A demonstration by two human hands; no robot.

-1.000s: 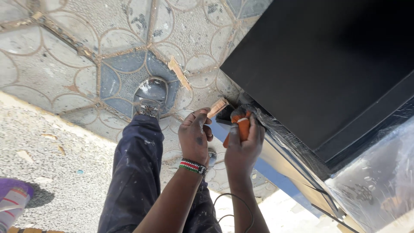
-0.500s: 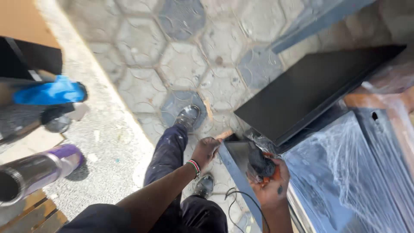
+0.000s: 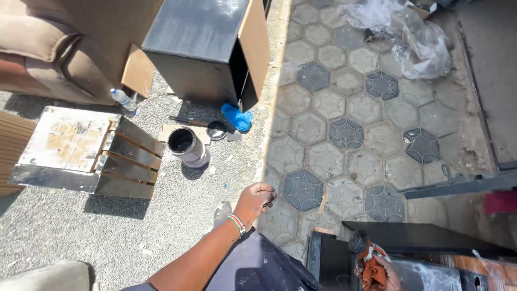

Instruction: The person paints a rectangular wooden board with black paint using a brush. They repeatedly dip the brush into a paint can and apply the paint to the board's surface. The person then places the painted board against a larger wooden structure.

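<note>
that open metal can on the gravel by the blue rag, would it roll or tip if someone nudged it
The can looks already tilted on loose gravel, so it probably tips easily. Its round wall would likely let it roll. It is open-topped, so any contents could spill.

Brown cardboard [image 3: 257,40] (beside black cabinet [image 3: 196,46])

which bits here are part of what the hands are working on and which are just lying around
In hand:
- right hand gripping an orange rag with a dark sponge
- black panel beside it
- left hand, loosely closed, nothing clearly in it

Lying about:
- open paint tin
- tin lid
- blue cloth
- water bottle
- black cabinet
- crumpled plastic sheet
</note>
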